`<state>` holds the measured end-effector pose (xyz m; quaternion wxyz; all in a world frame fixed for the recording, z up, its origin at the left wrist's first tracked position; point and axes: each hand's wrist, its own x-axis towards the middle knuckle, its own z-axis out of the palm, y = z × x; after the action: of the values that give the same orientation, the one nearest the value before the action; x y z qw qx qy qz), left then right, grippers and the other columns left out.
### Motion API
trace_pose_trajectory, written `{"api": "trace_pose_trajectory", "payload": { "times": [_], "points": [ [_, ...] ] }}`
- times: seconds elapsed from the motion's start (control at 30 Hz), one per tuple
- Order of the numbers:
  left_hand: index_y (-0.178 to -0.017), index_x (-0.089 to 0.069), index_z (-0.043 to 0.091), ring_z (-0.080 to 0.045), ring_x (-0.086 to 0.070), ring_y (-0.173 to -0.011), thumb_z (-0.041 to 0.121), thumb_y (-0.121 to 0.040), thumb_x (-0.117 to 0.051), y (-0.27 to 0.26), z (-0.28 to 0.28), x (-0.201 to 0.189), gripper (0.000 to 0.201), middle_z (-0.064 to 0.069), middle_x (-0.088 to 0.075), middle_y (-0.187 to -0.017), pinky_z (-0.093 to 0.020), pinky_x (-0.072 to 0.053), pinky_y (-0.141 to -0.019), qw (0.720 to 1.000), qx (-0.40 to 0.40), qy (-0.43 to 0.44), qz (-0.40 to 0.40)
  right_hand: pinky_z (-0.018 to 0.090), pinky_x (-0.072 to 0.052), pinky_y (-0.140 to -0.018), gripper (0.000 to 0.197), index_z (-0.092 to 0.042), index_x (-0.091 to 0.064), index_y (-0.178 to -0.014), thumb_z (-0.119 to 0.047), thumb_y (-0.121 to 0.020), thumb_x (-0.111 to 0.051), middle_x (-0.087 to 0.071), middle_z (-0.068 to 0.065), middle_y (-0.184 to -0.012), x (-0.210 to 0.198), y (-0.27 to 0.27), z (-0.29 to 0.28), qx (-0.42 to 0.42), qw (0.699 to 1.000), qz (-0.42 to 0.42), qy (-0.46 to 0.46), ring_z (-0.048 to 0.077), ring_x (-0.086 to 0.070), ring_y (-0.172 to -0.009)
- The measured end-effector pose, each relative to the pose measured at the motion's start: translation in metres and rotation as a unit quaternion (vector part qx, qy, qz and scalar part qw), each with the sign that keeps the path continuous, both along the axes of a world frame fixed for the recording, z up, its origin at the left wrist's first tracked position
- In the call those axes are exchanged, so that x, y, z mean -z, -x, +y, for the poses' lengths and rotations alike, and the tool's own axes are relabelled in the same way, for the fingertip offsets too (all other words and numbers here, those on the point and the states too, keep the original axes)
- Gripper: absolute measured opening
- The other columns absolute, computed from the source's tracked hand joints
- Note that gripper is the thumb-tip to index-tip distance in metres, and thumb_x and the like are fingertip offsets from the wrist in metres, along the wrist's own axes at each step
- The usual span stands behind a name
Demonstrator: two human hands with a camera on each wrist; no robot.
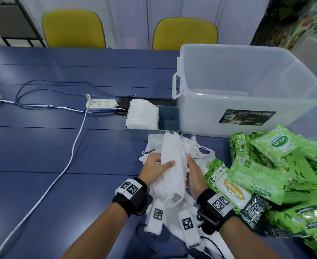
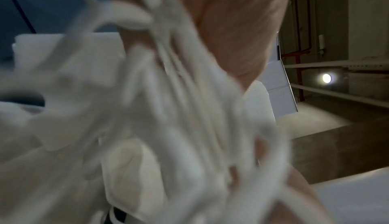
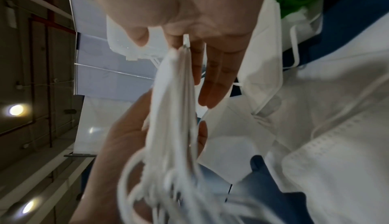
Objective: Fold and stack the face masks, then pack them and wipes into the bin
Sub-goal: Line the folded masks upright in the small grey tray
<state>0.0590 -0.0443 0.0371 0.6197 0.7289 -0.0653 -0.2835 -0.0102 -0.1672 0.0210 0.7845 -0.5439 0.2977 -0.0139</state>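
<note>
A bundle of folded white face masks [image 1: 172, 161] stands upright between my two hands over the blue table [image 1: 60, 146]. My left hand [image 1: 161, 166] grips it, thumb across the front and fingers behind. My right hand [image 1: 190, 162] lies flat against the bundle's right edge; the right wrist view shows its fingers [image 3: 216, 78] straight beside the bundle [image 3: 174, 102] and the left hand [image 3: 118, 144] wrapped round it. The left wrist view is a blur of masks and ear loops [image 2: 168, 111]. Loose masks [image 1: 200, 152] lie under and behind my hands. Green wipes packs [image 1: 266, 174] are heaped at the right.
A small grey-blue bin [image 1: 169, 118] behind the masks holds a stack of folded masks [image 1: 142, 114] in its left half. A large clear plastic bin [image 1: 247, 86] stands at the back right. Power strips [image 1: 101, 103] and cables [image 1: 75, 146] cross the left of the table. Two yellow chairs are beyond it.
</note>
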Motion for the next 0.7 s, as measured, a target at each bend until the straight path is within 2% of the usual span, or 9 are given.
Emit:
{"api": "trace_pose_trajectory", "payload": {
  "times": [0.07,0.1,0.17,0.27,0.37,0.47,0.53,0.6,0.7],
  "points": [
    [-0.089,-0.072,0.016,-0.012,-0.058,-0.106,0.041,-0.073,-0.077,-0.002,0.000,0.004,0.031,-0.005,-0.056,-0.115,-0.028,-0.049,-0.093,1.000,0.020,-0.011,-0.010,0.041,-0.053,-0.089,0.045,-0.022,-0.061,-0.119,-0.054,-0.087,-0.057,-0.066,0.005,-0.119,0.001,-0.001,0.000,0.011,1.000,-0.020,0.008,0.022,-0.062,-0.111],
    [-0.092,-0.072,0.015,-0.017,-0.060,-0.106,0.046,-0.070,-0.076,-0.001,0.000,0.002,0.039,-0.010,-0.057,-0.118,-0.034,-0.050,-0.094,0.999,0.030,-0.010,-0.006,0.042,-0.052,-0.092,0.037,-0.023,-0.062,-0.115,-0.048,-0.087,-0.060,-0.066,0.003,-0.118,0.001,-0.001,-0.001,0.011,0.999,-0.025,0.018,0.021,-0.061,-0.112],
    [-0.092,-0.069,0.006,-0.022,-0.063,-0.094,0.033,-0.078,-0.074,-0.002,0.000,-0.001,0.031,-0.020,-0.062,-0.111,-0.036,-0.050,-0.085,0.999,0.037,0.016,0.008,0.038,-0.052,-0.084,0.015,-0.029,-0.067,-0.098,-0.039,-0.088,-0.061,-0.068,0.001,-0.109,0.001,0.000,-0.003,0.019,0.998,-0.036,0.039,0.024,-0.062,-0.107],
    [-0.092,-0.066,0.011,-0.021,-0.065,-0.091,0.010,-0.090,-0.061,-0.006,0.003,-0.003,0.006,-0.009,-0.068,-0.100,-0.034,-0.050,-0.085,0.996,0.036,0.062,0.051,0.043,-0.047,-0.092,0.022,-0.030,-0.071,-0.084,-0.047,-0.071,-0.064,-0.068,0.004,-0.109,0.003,0.002,-0.010,0.054,0.995,-0.046,0.065,0.030,-0.059,-0.111],
    [-0.095,-0.066,0.018,-0.013,-0.066,-0.090,0.011,-0.091,-0.060,-0.007,0.003,-0.004,0.010,0.004,-0.071,-0.097,-0.030,-0.052,-0.086,0.996,0.070,0.054,0.030,0.040,-0.046,-0.092,0.027,-0.022,-0.070,-0.082,-0.043,-0.066,-0.075,-0.069,0.002,-0.099,-0.001,0.003,-0.014,0.052,0.994,-0.060,0.070,0.027,-0.061,-0.101],
    [-0.085,-0.066,0.019,0.001,-0.064,-0.074,0.010,-0.088,-0.065,-0.009,-0.002,-0.002,0.010,0.014,-0.069,-0.079,-0.017,-0.049,-0.068,0.987,0.147,0.005,-0.066,0.044,-0.052,-0.087,0.038,-0.013,-0.066,-0.091,-0.037,-0.064,-0.080,-0.070,0.007,-0.095,0.001,0.005,-0.014,0.016,0.995,-0.054,0.082,0.028,-0.064,-0.092],
    [-0.089,-0.061,0.015,-0.002,-0.062,-0.072,0.013,-0.083,-0.071,-0.008,-0.006,0.002,0.012,0.009,-0.065,-0.085,-0.018,-0.046,-0.065,0.984,0.152,-0.024,-0.086,0.049,-0.054,-0.088,0.038,-0.014,-0.065,-0.098,-0.030,-0.065,-0.078,-0.071,0.008,-0.101,0.006,0.007,-0.014,0.006,0.993,-0.040,0.114,0.030,-0.066,-0.097],
    [-0.093,-0.052,0.014,-0.008,-0.055,-0.070,0.022,-0.079,-0.076,-0.007,-0.004,0.009,0.029,0.002,-0.057,-0.090,-0.019,-0.044,-0.063,0.988,0.119,-0.062,-0.076,0.050,-0.054,-0.087,0.030,-0.014,-0.063,-0.097,-0.019,-0.072,-0.078,-0.070,0.010,-0.101,0.009,0.009,-0.016,0.012,0.991,-0.031,0.132,0.030,-0.065,-0.096],
    [-0.092,-0.048,0.018,-0.013,-0.046,-0.067,0.030,-0.079,-0.075,-0.010,0.007,0.017,0.032,0.000,-0.048,-0.080,-0.025,-0.042,-0.065,0.994,0.057,-0.082,-0.043,0.049,-0.051,-0.087,0.023,-0.013,-0.056,-0.092,-0.001,-0.079,-0.072,-0.064,0.015,-0.102,0.013,0.015,-0.028,0.055,0.988,-0.021,0.144,0.028,-0.061,-0.093]
  ]
}}
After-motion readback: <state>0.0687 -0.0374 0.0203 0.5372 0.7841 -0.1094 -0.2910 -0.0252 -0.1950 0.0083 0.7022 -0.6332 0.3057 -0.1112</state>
